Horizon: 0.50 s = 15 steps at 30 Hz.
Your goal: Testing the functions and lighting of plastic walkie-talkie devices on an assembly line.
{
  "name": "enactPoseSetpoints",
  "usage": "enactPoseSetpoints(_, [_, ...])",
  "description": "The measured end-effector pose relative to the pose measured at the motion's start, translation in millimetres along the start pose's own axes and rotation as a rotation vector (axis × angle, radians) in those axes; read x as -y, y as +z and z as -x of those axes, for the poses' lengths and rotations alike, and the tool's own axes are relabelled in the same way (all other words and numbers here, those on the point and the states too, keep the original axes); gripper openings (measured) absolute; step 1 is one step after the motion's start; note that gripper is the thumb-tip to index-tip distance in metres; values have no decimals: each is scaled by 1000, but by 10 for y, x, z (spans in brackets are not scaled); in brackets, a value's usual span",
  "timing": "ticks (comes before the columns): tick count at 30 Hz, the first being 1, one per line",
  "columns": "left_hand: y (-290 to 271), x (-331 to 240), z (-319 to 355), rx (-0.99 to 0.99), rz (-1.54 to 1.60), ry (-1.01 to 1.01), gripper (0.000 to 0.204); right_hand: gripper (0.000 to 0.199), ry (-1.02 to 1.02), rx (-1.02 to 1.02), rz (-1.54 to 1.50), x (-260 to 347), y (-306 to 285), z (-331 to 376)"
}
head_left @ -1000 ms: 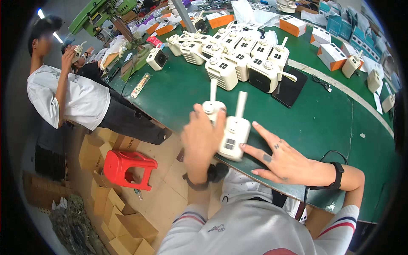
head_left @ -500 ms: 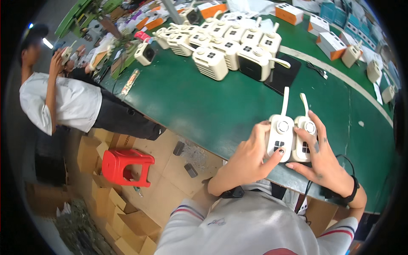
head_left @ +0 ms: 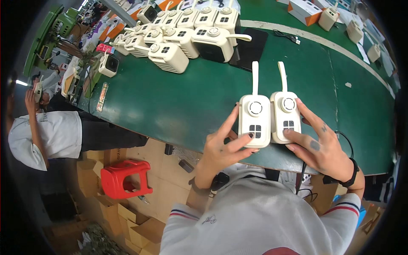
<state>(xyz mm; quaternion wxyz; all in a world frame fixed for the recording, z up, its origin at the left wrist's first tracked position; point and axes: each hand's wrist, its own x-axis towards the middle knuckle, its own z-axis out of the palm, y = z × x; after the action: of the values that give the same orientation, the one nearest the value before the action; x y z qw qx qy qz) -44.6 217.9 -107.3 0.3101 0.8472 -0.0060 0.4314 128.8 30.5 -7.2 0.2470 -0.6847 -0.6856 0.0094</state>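
Two small cream box-shaped devices stand side by side near the table's edge, each with a round knob, dark square buttons and an upright strap on top. My left hand (head_left: 225, 146) grips the left cream device (head_left: 262, 111), its thumb on the lower buttons and a finger along the left side. Around the right cream device (head_left: 278, 108) is my right hand (head_left: 321, 146); one finger touches the lower buttons, another lies along the right side. A narrow gap separates the devices. Their front and back faces are hidden from above.
Several similar cream devices (head_left: 170, 59) crowd the green table (head_left: 170, 100) farther left, beside a black flat panel (head_left: 250, 46). A cable (head_left: 287, 37) and an orange-white box (head_left: 305, 12) lie beyond. A red stool (head_left: 111, 182) and cartons (head_left: 142, 231) occupy the floor. Another person (head_left: 46, 138) stands left.
The view has swung, shifting the scene leftward. One right finger has moved from near the knob down to the right device's buttons. Both hands stay on the devices.
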Motion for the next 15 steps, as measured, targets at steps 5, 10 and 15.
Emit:
enactPoseSetpoints(5, [-36, -44, 12, 39, -46, -8, 45, 31, -30, -51, 13, -3, 17, -18])
enactPoseSetpoints(10, [-48, -59, -10, 39, -49, -12, 43, 31, -57, -63, 16, -37, 15, -25])
enactPoseSetpoints(15, [-16, -83, -5, 24, -41, -38, 43, 32, -96, -140, 27, -59, 111, 9])
